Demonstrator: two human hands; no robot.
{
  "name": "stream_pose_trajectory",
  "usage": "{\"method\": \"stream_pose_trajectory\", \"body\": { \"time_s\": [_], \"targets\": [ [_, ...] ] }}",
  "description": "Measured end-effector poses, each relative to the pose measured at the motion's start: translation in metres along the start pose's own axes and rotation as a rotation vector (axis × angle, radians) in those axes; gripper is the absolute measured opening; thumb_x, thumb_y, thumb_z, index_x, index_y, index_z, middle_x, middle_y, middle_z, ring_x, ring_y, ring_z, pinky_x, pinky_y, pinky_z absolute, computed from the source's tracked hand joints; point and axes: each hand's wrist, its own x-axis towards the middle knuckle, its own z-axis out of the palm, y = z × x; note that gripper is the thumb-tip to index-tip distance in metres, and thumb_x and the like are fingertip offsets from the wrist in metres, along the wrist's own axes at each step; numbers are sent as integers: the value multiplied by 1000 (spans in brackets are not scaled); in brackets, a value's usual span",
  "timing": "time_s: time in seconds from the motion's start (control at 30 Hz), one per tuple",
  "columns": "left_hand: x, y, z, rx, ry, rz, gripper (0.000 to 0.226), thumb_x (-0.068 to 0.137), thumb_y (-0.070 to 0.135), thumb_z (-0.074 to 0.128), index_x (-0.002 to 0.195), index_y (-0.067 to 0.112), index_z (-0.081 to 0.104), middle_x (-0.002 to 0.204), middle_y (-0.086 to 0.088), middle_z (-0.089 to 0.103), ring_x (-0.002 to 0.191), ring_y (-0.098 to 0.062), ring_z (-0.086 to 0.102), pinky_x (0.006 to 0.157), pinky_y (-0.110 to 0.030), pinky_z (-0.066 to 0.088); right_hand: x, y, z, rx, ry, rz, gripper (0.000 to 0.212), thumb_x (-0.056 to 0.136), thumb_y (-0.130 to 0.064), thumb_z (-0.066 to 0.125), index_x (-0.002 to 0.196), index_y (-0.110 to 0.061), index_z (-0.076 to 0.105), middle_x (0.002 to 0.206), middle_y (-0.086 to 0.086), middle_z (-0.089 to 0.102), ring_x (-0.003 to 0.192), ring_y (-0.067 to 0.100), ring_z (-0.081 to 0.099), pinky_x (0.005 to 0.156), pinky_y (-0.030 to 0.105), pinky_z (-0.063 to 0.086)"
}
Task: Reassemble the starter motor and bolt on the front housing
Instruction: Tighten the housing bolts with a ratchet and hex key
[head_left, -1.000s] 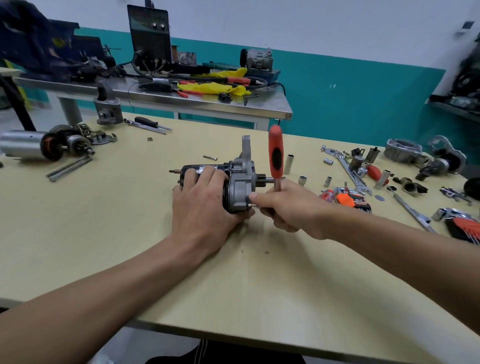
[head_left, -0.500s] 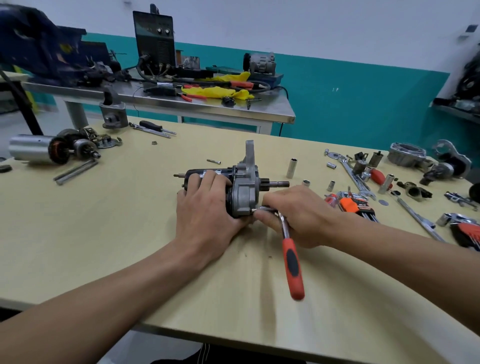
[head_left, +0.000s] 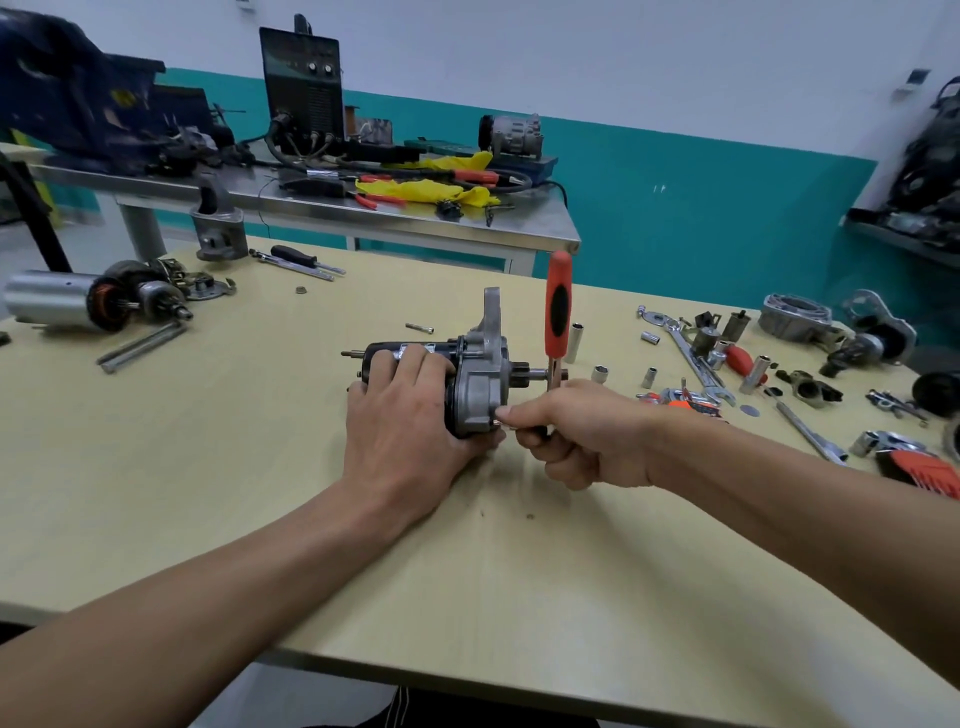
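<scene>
Lying on its side near the middle of the wooden table (head_left: 260, 493), the starter motor (head_left: 410, 353) had its grey front housing (head_left: 480, 384) facing right, shaft end out. The left hand (head_left: 405, 421) lay over the black body, fingers curled round it. The right hand (head_left: 576, 431) was closed round the head end of a ratchet (head_left: 558, 306) at the housing's lower edge, red handle upright, with loose sockets (head_left: 600, 373) just beyond.

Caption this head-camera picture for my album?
Left hand grips starter motor; right hand holds red-handled ratchet against its housing.
</scene>
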Motion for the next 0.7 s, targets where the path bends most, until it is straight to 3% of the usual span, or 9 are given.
{"method": "stream_pose_trajectory", "body": {
  "time_s": [0.07,0.1,0.2,0.27,0.37,0.43,0.53,0.7],
  "targets": [
    [0,0,0,9,-8,5,68,59,66,81,103,17,60,103,1,58,100,-26,47,74,-38,34,-2,2,2,-72,28,-119,50,98,-33,57,51,-19,45,48,-5,29,43,13,22,42,23,19],
    [0,0,0,12,-12,7,68,60,67,80,103,18,60,104,1,58,100,-26,47,74,-38,34,-3,5,2,-262,88,-263,48,99,-32,57,54,-18,46,48,-6,33,44,13,27,43,24,24],
    [1,0,0,15,-23,-3,65,62,66,76,104,19,60,105,2,58,101,-27,47,76,-40,36,-2,13,-6,-1193,337,-648,36,99,-41,52,74,-15,50,64,-4,48,59,17,41,56,35,37],
    [0,1,0,11,-25,-2,66,61,66,77,104,19,61,104,2,58,100,-27,46,75,-41,37,-3,11,-10,-1395,347,-760,37,100,-46,46,85,-13,53,74,-1,53,67,23,48,61,39,41],
    [1,2,-2,15,-27,0,66,62,67,76,104,19,60,104,2,58,99,-26,46,75,-41,38,1,11,-13,-1404,355,-854,35,100,-41,48,82,-11,55,70,3,55,62,26,49,56,40,43],
    [1,2,-1,23,-30,0,65,62,66,77,104,20,60,105,2,57,100,-26,45,75,-40,37,2,10,-10,-1367,374,-824,37,100,-45,45,75,-17,49,63,-4,46,57,22,41,54,36,37],
    [2,2,0,38,-30,2,64,63,64,79,104,19,60,104,1,58,100,-27,46,74,-40,37,3,11,-7,-1062,324,-710,43,99,-43,49,62,-25,38,55,-7,37,52,13,36,50,30,27],
    [1,2,0,47,-16,14,65,64,66,74,104,17,61,104,-1,59,100,-29,48,73,-41,39,-2,10,0,-701,212,-581,46,99,-27,56,57,-16,42,55,-11,31,51,6,28,51,20,26]
  ]
}}
